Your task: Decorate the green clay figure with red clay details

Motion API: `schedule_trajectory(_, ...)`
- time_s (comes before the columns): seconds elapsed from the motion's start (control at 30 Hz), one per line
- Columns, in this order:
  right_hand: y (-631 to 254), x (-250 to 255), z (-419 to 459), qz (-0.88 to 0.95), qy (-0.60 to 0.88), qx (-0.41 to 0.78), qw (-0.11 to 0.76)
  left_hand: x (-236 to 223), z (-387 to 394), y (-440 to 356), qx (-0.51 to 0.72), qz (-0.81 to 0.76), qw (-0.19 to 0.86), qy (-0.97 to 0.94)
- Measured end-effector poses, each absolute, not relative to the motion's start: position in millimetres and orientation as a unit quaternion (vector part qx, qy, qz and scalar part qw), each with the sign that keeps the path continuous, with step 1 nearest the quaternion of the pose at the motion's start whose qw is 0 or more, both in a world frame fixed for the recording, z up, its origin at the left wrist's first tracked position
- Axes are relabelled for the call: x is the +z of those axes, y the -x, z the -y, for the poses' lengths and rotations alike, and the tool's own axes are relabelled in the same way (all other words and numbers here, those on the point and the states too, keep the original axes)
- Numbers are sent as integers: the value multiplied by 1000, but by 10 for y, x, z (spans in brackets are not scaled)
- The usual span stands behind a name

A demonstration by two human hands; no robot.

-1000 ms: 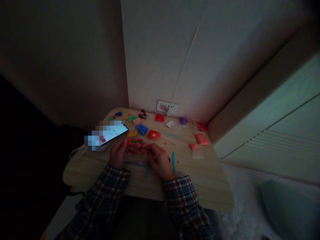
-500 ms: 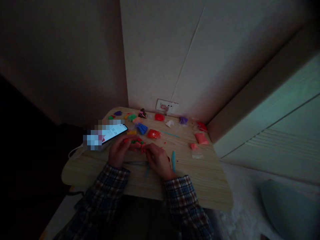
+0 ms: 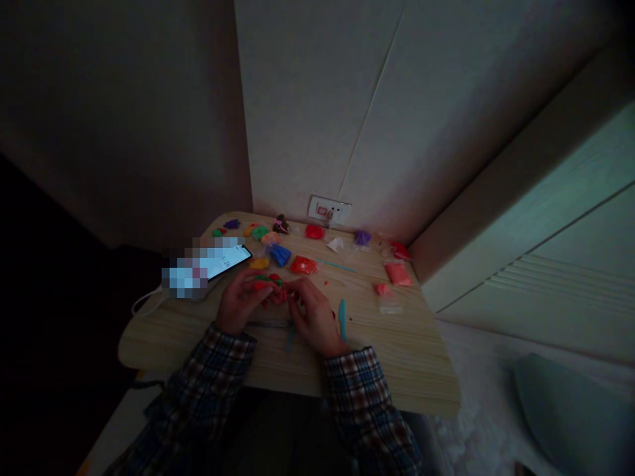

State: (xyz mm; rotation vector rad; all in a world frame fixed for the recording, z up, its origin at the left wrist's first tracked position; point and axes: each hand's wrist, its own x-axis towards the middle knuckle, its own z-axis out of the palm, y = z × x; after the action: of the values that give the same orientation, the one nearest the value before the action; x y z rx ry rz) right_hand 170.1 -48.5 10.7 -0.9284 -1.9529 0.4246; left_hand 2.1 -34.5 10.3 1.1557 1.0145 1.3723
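A small red and green modelling clay piece is up between my two hands over the middle of the table. My left hand grips it from the left, thumb in front and fingers behind. On its right end my right hand is closed in a pinch, and the fingertips hide the exact spot they touch. Just right of that hand lies a turquoise clay knife. Under the hands, a thin tool and a turquoise stick are partly covered.
Bags and lumps of coloured clay line the back: blue, red, orange-red, purple and pink. A lit phone leans at the left with a white cable. A wall socket is behind the wooden table.
My left thumb has come forward across the clay piece, and the piece has turned slightly in my fingers. My right hand stays pinched at its right end. The view has shifted slightly.
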Motion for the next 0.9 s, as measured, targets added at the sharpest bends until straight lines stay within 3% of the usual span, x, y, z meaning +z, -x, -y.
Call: schedule_trajectory(0.9, -1710, 79, 485, 791, 356, 187, 460, 137, 336, -42, 538, -467, 465, -526)
